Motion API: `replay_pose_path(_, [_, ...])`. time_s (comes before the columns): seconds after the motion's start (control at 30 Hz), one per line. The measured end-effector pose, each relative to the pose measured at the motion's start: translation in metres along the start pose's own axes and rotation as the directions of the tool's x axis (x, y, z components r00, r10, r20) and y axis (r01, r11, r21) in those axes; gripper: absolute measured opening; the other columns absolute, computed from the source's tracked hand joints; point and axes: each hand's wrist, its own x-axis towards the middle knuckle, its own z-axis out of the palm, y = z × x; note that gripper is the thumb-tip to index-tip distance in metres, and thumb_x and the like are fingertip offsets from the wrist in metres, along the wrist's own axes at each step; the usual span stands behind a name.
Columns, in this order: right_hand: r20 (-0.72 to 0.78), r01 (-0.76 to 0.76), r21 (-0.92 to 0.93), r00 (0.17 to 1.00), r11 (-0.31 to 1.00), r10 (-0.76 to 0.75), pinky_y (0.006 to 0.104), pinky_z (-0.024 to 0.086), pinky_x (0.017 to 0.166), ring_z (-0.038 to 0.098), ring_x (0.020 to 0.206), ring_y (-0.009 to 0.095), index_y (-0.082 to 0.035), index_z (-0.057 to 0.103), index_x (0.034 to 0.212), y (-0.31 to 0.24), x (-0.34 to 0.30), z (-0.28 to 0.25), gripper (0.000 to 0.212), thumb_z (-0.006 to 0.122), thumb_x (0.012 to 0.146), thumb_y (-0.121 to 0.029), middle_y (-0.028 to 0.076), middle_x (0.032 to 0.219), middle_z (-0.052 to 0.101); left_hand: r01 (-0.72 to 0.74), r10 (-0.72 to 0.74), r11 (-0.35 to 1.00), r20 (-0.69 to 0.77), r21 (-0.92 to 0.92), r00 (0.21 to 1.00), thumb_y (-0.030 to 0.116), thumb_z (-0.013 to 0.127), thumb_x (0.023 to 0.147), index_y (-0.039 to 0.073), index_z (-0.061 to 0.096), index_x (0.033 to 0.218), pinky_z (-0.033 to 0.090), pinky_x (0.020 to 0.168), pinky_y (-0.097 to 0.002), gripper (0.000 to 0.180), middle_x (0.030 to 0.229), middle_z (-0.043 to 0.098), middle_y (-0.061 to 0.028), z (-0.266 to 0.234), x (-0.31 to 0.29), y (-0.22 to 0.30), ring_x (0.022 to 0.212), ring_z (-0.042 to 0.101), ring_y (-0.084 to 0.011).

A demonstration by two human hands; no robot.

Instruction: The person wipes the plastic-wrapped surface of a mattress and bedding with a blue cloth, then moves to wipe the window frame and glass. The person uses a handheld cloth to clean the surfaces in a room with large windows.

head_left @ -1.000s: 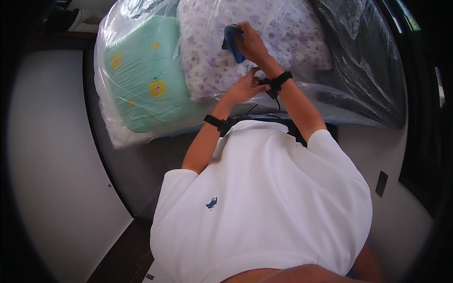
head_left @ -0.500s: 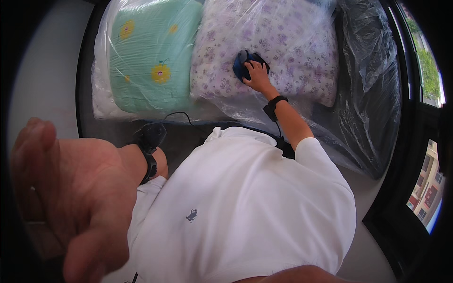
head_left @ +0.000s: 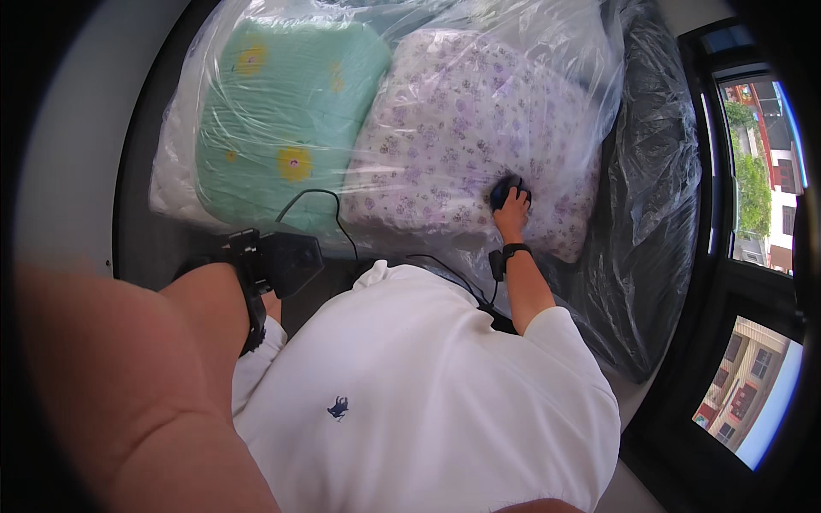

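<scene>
My right hand (head_left: 513, 208) presses down on a small dark blue object (head_left: 505, 188), fingers closed over it. The object lies on a purple flowered pillow (head_left: 462, 137) wrapped in a clear plastic bag (head_left: 547, 43). My left hand (head_left: 128, 385) is raised very close to the camera at the lower left, large and blurred. Its fingers are out of sight and nothing shows in it. A black strap with a boxy black device (head_left: 278, 261) sits on that wrist, and a black band (head_left: 505, 256) is on the right wrist.
A green pillow (head_left: 282, 111) with yellow flowers lies left of the purple one in the same bag. A thin black cable (head_left: 329, 209) runs across the plastic. Black plastic sheet (head_left: 658, 171) lies to the right, beside a dark-framed window (head_left: 753, 222).
My left hand has left the pillow and come up toward the camera. The right hand has stayed on the blue object, and the view has shifted.
</scene>
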Motion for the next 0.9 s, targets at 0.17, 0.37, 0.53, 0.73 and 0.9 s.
replay_pose_path(0.17, [0.189, -0.211, 0.075, 0.963, 0.975, 0.194, 0.0536, 0.048, 0.097, 0.048, 0.126, 0.043, -0.007, 0.054, 0.130, 0.016, 0.013, -0.033, 0.054, 0.063, 0.076, -0.003, 0.020, 0.135, 0.052, -0.001, 0.002, 1.000, -0.068, 0.009, 0.998, 0.007, 0.078, 0.077, 0.005, 0.058, 0.110, 0.045, 0.077, -0.0339, 0.038, 0.096, 0.059, -0.0092, 0.002, -0.015, 0.000, 0.089, 0.056, -0.0228])
replay_pose_path(0.37, [-0.341, 0.330, 0.272, 0.911, 0.904, -0.230, 0.0481, 0.048, 0.087, 0.055, 0.106, 0.042, -0.002, 0.060, 0.112, -0.035, 0.010, -0.053, 0.040, 0.058, 0.072, -0.001, 0.020, 0.113, 0.061, -0.009, 0.008, 1.000, -0.051, -0.008, 0.999, 0.009, 0.079, 0.077, 0.006, 0.057, 0.113, 0.044, 0.081, -0.0351, 0.042, 0.101, 0.057, -0.0095, 0.004, -0.023, 0.002, 0.094, 0.054, -0.0237])
replay_pose_path(0.53, [-0.150, 0.417, 0.078, 0.903, 0.905, -0.403, 0.0550, 0.048, 0.087, 0.055, 0.111, 0.036, -0.009, 0.059, 0.119, -0.054, -0.005, -0.032, 0.043, 0.062, 0.077, -0.003, 0.013, 0.120, 0.057, -0.041, 0.039, 0.999, -0.077, -0.014, 0.996, 0.012, 0.079, 0.077, 0.007, 0.056, 0.116, 0.043, 0.085, -0.0360, 0.045, 0.106, 0.056, -0.0098, 0.004, -0.016, 0.003, 0.099, 0.053, -0.0244])
replay_pose_path(0.73, [0.052, 0.100, -0.029, 0.994, 0.995, -0.098, 0.0563, 0.049, 0.085, 0.055, 0.113, 0.037, -0.010, 0.055, 0.124, -0.025, -0.032, -0.007, 0.045, 0.060, 0.080, -0.006, 0.015, 0.125, 0.054, -0.076, 0.076, 0.997, -0.042, -0.009, 0.996, 0.014, 0.080, 0.078, 0.007, 0.054, 0.119, 0.042, 0.089, -0.0372, 0.049, 0.110, 0.054, -0.0101, -0.001, -0.012, 0.003, 0.104, 0.051, -0.0253])
replay_pose_path(0.9, [0.055, -0.004, 0.058, 0.998, 0.998, 0.001, 0.0545, 0.051, 0.082, 0.061, 0.106, 0.040, -0.008, 0.061, 0.115, -0.018, -0.015, -0.022, 0.035, 0.060, 0.081, -0.009, 0.018, 0.115, 0.063, -0.074, 0.071, 0.996, -0.062, -0.053, 0.996, 0.016, 0.081, 0.078, 0.008, 0.053, 0.122, 0.041, 0.093, -0.0382, 0.053, 0.115, 0.053, -0.0103, 0.003, -0.007, 0.007, 0.109, 0.049, -0.0260])
